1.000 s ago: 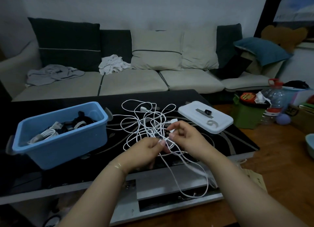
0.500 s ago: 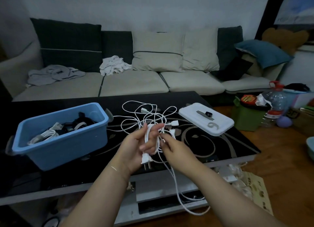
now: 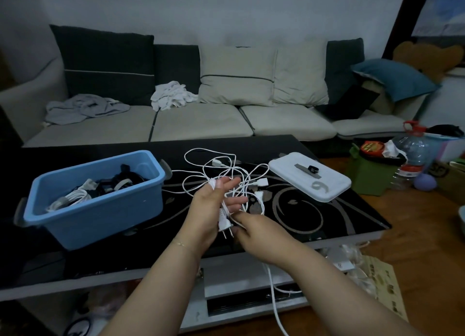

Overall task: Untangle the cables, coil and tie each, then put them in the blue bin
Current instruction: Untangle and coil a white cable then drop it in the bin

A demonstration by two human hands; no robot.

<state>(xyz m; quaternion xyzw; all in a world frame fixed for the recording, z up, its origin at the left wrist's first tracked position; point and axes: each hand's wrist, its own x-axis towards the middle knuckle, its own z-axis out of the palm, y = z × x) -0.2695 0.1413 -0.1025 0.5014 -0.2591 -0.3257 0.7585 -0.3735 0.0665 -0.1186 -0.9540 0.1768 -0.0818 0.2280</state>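
Note:
A tangle of white cables (image 3: 226, 170) lies on the black glass table (image 3: 327, 217), just right of the blue bin (image 3: 100, 209). The bin holds several coiled cables, white and black. My left hand (image 3: 210, 209) is raised above the table's front half with loops of a white power cable wound around it; the cable's two-pin plug (image 3: 224, 226) hangs below the palm. My right hand (image 3: 256, 231) sits right beside it, pinching the same cable, whose free length drops past the table's front edge toward the floor.
The bin's white lid (image 3: 309, 182) rests at the table's right, with a small black thing and a grey strip on it. A sofa (image 3: 201, 119) stands behind. Right of the table, on the wooden floor, are a green box (image 3: 370, 174) and a water bottle (image 3: 412, 154).
My left hand has gathered the white cable off the table into loops, and the plug now hangs from it. My right hand has dropped lower, feeding the cable.

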